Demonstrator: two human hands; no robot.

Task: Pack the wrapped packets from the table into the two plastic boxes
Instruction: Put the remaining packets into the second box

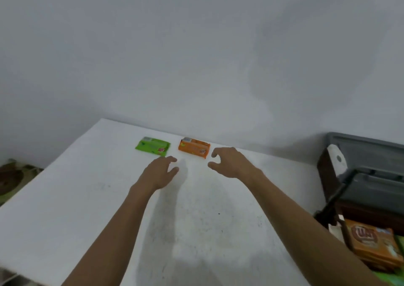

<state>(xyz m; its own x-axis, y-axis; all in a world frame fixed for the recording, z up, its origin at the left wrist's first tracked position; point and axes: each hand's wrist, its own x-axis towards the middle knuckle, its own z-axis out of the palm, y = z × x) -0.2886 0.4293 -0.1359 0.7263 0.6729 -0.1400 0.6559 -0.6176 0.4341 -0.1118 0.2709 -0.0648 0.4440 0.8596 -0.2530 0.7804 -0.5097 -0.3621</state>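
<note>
Bare table (87,198) (white) lies open before both packets (194,148).

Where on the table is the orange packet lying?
In the head view, the orange packet lies flat near the table's far edge, right of the green packet and just beyond the right hand.

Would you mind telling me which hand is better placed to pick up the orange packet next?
The right hand, I would judge: it hovers empty just beside the orange packet, fingers curved toward it. The left hand sits closer to the green packet.
</note>
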